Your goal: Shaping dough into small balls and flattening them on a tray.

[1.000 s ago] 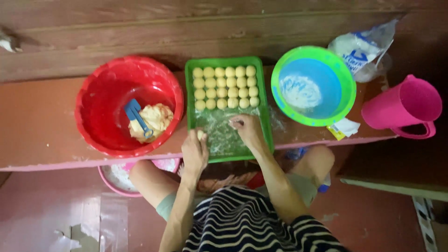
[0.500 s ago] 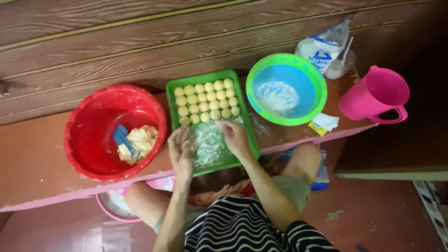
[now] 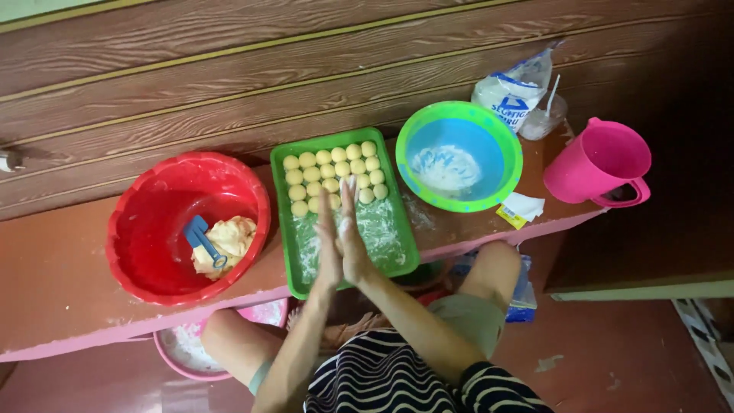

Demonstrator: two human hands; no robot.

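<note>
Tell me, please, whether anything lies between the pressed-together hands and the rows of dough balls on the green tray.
Nothing visible does. The left hand and right hand are pressed palm to palm above the green tray, fingertips right at the nearest dough balls; only floured tray lies beneath.

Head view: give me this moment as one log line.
left hand and right hand: palms pressed together over green tray | dough balls in rows at tray's far end | red basin: dough lump, blue scraper
</note>
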